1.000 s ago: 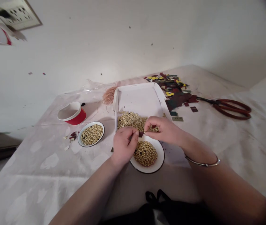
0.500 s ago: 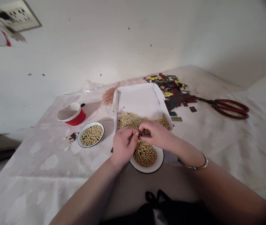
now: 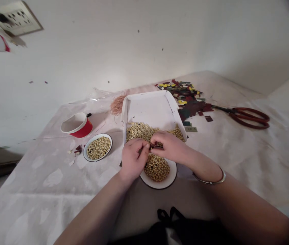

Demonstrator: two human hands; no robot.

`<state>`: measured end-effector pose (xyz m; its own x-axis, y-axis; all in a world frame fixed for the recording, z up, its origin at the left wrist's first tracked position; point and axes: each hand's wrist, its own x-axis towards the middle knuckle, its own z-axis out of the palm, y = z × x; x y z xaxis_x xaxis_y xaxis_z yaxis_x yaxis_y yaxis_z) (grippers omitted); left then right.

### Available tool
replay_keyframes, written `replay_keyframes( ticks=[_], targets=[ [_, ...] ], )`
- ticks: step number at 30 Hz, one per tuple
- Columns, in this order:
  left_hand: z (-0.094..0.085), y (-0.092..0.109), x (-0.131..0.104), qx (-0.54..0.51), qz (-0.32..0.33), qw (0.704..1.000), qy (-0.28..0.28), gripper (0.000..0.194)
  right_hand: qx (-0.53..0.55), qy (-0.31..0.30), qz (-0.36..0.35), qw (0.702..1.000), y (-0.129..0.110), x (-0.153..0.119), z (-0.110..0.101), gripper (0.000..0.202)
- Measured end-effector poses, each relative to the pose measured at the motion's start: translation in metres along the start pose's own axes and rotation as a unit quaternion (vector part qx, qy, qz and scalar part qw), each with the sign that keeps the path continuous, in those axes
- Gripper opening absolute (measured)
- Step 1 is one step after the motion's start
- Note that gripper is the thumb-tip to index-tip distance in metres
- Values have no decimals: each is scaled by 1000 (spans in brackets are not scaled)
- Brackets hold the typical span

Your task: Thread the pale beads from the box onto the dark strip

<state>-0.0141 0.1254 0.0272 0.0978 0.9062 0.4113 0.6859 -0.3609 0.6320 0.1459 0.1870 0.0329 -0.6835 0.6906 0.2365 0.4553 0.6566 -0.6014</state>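
Note:
Over the near edge of a white cardboard tray [image 3: 149,105], my left hand [image 3: 134,158] and my right hand [image 3: 168,146] meet with thumbs and fingers pinched together. Between the fingertips shows a small dark red piece [image 3: 156,147], both hands gripping it; its exact shape is too small to make out. Beneath the hands sits a white dish [image 3: 168,178] with a dark rim, holding pale yellow beads [image 3: 157,170] and a few black ones. More such beads [image 3: 140,131] cover the near part of the tray, some of them hidden by my hands.
To the left are a second dish of beads [image 3: 98,148], a red and white paper cup [image 3: 79,127] and dark red scraps [image 3: 78,149]. Pinkish strands [image 3: 117,104] lie beside the tray. At right are a heap of coloured chips [image 3: 185,93] and red-handled scissors [image 3: 249,117].
The view has shifted slightly. My hands stay pinched together in the same place, and the dark red piece between them shows a little more plainly.

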Motion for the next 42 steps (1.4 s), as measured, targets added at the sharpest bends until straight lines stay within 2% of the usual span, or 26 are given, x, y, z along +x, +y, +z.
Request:
replay_keyframes(
  ticks=[3, 6, 8, 12, 15, 17, 30, 42],
  targets=[
    [0, 0, 0, -2, 0, 1000, -1, 22, -2, 3, -15, 1000, -2, -2, -2, 12],
    [0, 0, 0, 2, -2, 1000, 5, 21, 21, 11, -32, 999, -3, -3, -8, 3],
    [-1, 0, -1, 1, -4, 1000, 6, 21, 22, 23, -16, 999, 0, -3, -10, 11],
    [0, 0, -2, -7, -5, 1000, 5, 20, -86, 51, 51, 994, 15, -1, -6, 21],
    [0, -1, -2, -3, -6, 1000, 13, 18, -170, 27, 81, 982, 25, 0, 0, 23],
    [1, -1, -2, -2, -7, 1000, 13, 18, -189, 15, 88, 978, 28, 0, 2, 22],
    [0, -1, -2, -4, -5, 1000, 15, 18, -143, -23, 101, 984, 20, 2, -4, 16],
    [0, 0, -1, -2, -13, 1000, 10, 18, -64, -39, 81, 994, 20, 2, -8, 14]
  ],
)
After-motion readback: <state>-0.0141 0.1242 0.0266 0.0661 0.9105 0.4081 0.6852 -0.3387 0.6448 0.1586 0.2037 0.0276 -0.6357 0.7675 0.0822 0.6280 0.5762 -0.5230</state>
